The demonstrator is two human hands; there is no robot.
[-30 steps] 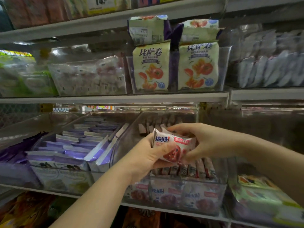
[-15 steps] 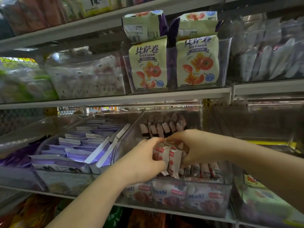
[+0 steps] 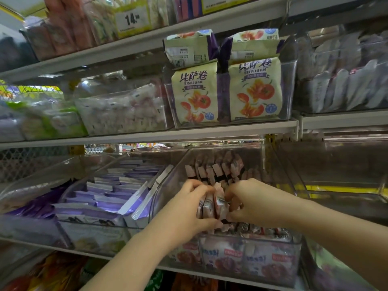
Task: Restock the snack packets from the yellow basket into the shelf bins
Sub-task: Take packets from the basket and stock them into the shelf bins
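My fingers curl in among the red packets, so their tips are hidden. The packets' print is too blurred to read, and my right forearm runs off the lower right edge.

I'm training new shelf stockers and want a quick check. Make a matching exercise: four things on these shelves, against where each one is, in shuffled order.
1 pink packets
2 purple packets
3 tomato-print bags
4 yellow price tag

A on the top shelf edge
B gripped between the left hand and the right hand
C in the bin left of the hands
D on the middle shelf, above the hands

Pairs: 1-B, 2-C, 3-D, 4-A.
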